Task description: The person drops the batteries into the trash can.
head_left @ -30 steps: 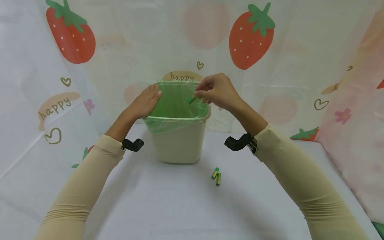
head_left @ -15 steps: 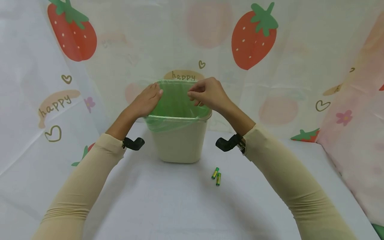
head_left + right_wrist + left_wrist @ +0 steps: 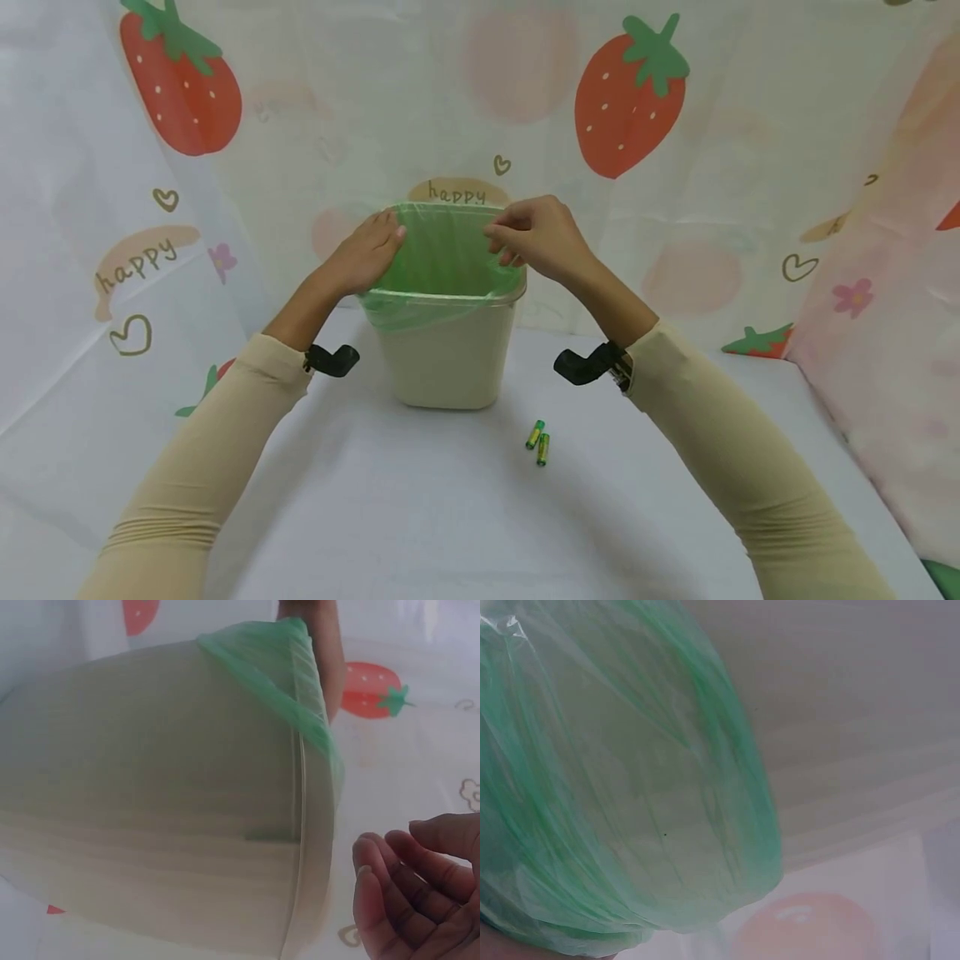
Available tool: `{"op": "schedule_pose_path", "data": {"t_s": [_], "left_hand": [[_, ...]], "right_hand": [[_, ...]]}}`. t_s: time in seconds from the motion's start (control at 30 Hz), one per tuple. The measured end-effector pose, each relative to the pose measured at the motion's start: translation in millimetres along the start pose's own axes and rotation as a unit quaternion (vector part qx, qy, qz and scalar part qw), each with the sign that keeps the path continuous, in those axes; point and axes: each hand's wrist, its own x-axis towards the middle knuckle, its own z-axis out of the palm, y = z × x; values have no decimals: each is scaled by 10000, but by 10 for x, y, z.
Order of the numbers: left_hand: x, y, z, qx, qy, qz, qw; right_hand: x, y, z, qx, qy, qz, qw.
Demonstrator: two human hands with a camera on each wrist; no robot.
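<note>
A beige bin (image 3: 450,362) with a green liner (image 3: 442,254) folded over its rim stands at the back of the white table. My left hand (image 3: 371,250) rests on the bin's left rim, fingers lying fairly straight on the liner. My right hand (image 3: 504,242) hovers over the right rim, fingers loosely curled. In the right wrist view that right hand (image 3: 397,889) shows an empty palm beside the bin (image 3: 150,795) and liner (image 3: 304,705). The left wrist view is filled by the liner (image 3: 615,810) and the bin wall (image 3: 855,750). Two green-and-yellow batteries (image 3: 538,442) lie in front of the bin.
A strawberry-print cloth (image 3: 630,92) hangs close behind the bin and drapes down both sides. The white table surface (image 3: 420,517) stretches from the bin toward me. A pink-patterned fold of cloth (image 3: 885,358) lies at the right edge.
One second ago my right hand pinched a green battery over the bin. The battery is no longer in the hand, which has drawn back slightly to the right rim. My left hand has stayed put.
</note>
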Motion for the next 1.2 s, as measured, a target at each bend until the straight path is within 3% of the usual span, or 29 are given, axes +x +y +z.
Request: {"op": "schedule_pose_path", "data": {"t_s": [0.87,1.2], "left_hand": [[-11,-46,-2,-86,53,-13,9999],[-24,2,9,-126,83,12,9999]], "right_hand": [[-587,285,-141,188,35,56,9998],[-960,473,-123,180,210,150,9995]]}}
